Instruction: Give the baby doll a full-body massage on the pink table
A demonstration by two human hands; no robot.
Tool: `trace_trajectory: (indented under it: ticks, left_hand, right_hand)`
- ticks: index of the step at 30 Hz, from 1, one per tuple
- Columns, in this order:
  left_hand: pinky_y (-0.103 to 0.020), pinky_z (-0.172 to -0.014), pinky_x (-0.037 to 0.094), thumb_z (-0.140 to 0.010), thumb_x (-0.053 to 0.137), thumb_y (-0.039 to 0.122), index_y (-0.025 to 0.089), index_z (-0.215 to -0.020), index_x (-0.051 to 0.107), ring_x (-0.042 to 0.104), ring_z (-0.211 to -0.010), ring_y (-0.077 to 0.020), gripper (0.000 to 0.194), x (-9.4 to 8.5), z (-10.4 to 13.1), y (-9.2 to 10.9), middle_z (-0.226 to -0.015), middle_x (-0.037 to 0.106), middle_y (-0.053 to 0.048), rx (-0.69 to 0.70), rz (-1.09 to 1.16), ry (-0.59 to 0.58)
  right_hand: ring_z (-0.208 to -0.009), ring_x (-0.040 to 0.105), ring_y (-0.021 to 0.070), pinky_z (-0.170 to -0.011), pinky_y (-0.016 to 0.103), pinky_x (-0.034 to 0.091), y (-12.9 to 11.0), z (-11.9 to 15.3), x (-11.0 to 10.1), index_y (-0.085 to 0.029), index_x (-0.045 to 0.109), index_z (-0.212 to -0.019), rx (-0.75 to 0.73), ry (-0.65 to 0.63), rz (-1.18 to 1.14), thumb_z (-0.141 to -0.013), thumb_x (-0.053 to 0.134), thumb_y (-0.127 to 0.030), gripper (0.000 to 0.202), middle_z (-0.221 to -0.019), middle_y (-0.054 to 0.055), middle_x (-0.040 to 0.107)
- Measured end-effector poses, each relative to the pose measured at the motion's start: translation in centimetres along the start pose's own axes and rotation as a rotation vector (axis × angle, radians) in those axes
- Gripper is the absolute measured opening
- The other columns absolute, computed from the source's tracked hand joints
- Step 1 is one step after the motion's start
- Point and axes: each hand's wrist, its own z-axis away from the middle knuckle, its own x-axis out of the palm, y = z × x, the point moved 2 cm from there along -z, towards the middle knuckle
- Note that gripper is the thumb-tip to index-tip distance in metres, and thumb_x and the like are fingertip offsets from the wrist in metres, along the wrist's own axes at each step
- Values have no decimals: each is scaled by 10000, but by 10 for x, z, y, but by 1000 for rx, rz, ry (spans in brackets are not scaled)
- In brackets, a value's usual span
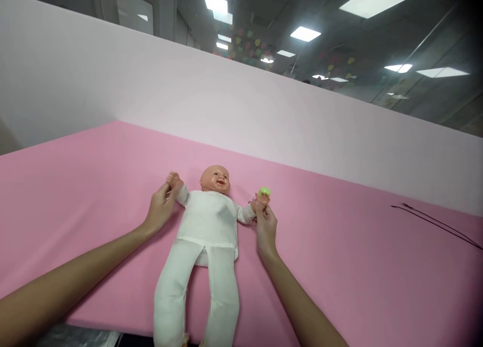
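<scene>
A baby doll [211,218] in a white top and white trousers lies on its back on a pink surface [339,246], its head away from me and its arms spread. My left hand [161,208] is closed around the doll's hand on the left. On the other side, my right hand [266,227] grips the doll's other hand at the wrist. A small bright green item [264,191] shows at the top of that doll hand; whether it is held there I cannot tell.
Thin dark cords [437,223] lie on the pink surface at the right. A white partition [241,110] stands behind the surface. Beyond it are ceiling lights and several coloured shapes.
</scene>
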Motion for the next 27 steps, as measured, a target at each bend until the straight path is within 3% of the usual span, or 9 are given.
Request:
trace_trajectory:
  ticks: [3,6,10,12,15,18,22,25,27]
  left_hand:
    - [-393,-817,561,-893,598,720,152,-1047,651,698,-990,-316,591,-7,-10,-14,-1014,737,-121,-261,151,56]
    - [-412,-872,571,-794,763,644,157,-1090,650,704,-1037,-329,582,-8,-9,-12,-1082,744,-128,-271,228,-1]
    - [-451,-980,555,-916,691,438,197,-1209,692,693,-1134,-318,379,-4,2,5,-1225,744,-115,57,73,-97]
    - [-460,-1038,527,-999,568,315,245,-1233,725,671,-1197,-294,291,0,8,11,-1261,747,-87,342,-50,-233]
    - [-447,-1032,519,-1023,466,157,313,-1251,736,658,-1209,-253,385,3,15,12,-1224,769,-51,695,-204,-394]
    - [-449,-1020,521,-1018,451,121,325,-1267,728,650,-1212,-247,425,4,17,11,-1232,765,-57,767,-269,-407]
    - [-469,-1066,504,-1024,459,224,264,-1277,698,624,-1266,-276,350,4,13,8,-1328,713,-92,443,-122,-305]
    - [-435,-946,554,-976,577,450,187,-1180,668,686,-1106,-299,345,0,5,-1,-1179,742,-120,51,97,-101]
    - [-411,-865,566,-873,683,589,165,-1096,652,706,-998,-302,480,-3,-1,-8,-1045,750,-114,-144,224,-25]
  right_hand:
    - [-613,614,188,-490,282,448,13,-7,-7,-200,691,-1040,216,-15,-60,-871,639,-712,541,-763,34,698]
    - [-735,675,212,-606,300,544,14,-5,-8,-213,660,-1082,118,-87,-27,-799,795,-582,484,-884,42,738]
    - [-1002,695,269,-863,399,584,5,5,-4,-229,670,-1208,-248,-215,222,-859,771,-381,394,-1220,96,745]
    - [-967,682,258,-865,421,581,1,11,-1,-254,692,-1238,-480,-363,386,-931,664,-274,308,-1239,84,751]
    - [-915,655,246,-840,432,581,-1,17,2,-284,706,-1275,-788,-533,562,-986,509,-142,377,-1275,64,754]
    - [-909,644,248,-844,445,575,0,20,3,-288,713,-1277,-881,-559,616,-997,481,-124,399,-1321,61,739]
    - [-868,671,248,-770,410,581,5,13,1,-254,699,-1232,-532,-314,442,-969,610,-317,285,-1184,86,772]
    - [-666,666,207,-563,313,532,12,6,-4,-220,636,-1104,-125,-73,178,-915,673,-566,397,-875,62,762]
    - [-532,634,181,-439,271,453,16,4,-4,-225,574,-1042,76,-63,42,-857,688,-683,508,-739,27,718]
